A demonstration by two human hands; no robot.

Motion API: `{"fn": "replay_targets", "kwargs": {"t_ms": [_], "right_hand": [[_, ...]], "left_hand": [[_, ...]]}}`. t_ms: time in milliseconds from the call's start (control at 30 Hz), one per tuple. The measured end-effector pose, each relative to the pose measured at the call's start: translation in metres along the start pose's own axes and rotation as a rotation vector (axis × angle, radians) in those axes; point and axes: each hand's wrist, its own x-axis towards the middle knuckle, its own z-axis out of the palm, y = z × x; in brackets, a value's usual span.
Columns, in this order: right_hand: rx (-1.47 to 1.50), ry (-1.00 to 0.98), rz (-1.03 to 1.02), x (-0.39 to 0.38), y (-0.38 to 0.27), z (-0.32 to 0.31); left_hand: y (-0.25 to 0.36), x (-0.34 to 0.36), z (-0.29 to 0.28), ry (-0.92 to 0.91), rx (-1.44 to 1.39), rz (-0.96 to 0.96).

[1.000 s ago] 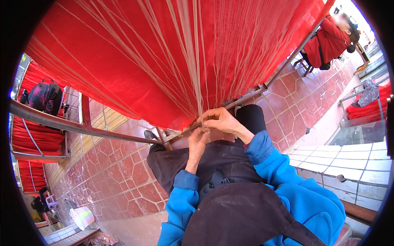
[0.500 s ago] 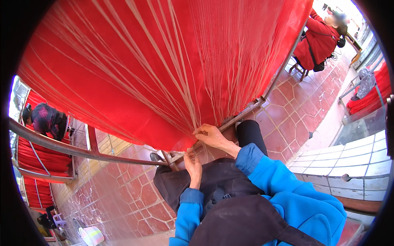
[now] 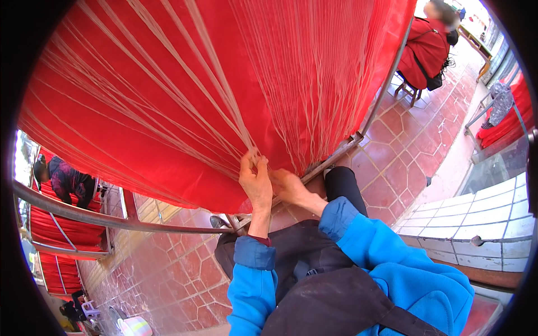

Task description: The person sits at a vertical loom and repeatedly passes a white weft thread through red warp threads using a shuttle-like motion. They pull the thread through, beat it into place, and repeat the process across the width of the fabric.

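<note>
A wide red cloth [image 3: 207,143] is stretched out in front of me, with many pale threads [image 3: 224,98] fanning across it and gathering toward my hands. My left hand [image 3: 258,185] is raised over the cloth's near edge, its fingertips pinched around the gathered bundle of threads. Close beside it on the right, my right hand [image 3: 294,189] has its fingers bent toward the left hand; they are smeared by motion and partly hidden, so what they hold does not show. To the right, more loose threads [image 3: 305,123] hang over the cloth.
A metal rail [image 3: 84,210] curves along the left, and a bar [image 3: 386,84] borders the cloth on the right. A person in red [image 3: 426,47] sits at upper right; another person [image 3: 70,179] bends over red cloth at left. A white-tiled ledge [image 3: 471,224] stands at right.
My left hand has moved up from the cloth's edge to the thread bundle. My right hand has shifted slightly right and down. The gathered threads now lean further left.
</note>
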Motion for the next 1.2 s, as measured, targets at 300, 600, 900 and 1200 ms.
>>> {"fn": "replay_targets", "kwargs": {"t_ms": [300, 600, 900, 1200], "right_hand": [[0.005, 0.420, 0.229, 0.056, -0.009, -0.058], [-0.177, 0.441, 0.286, 0.081, 0.000, -0.044], [-0.125, 0.558, 0.297, 0.095, 0.011, -0.025], [0.264, 0.374, 0.261, 0.019, -0.015, -0.059]], "left_hand": [[-0.013, -0.002, -0.002, -0.032, 0.015, 0.025], [-0.013, 0.000, -0.007, -0.006, 0.015, 0.008], [-0.022, 0.005, -0.008, 0.006, 0.047, 0.014], [-0.028, 0.008, -0.010, 0.023, 0.034, 0.009]]}}
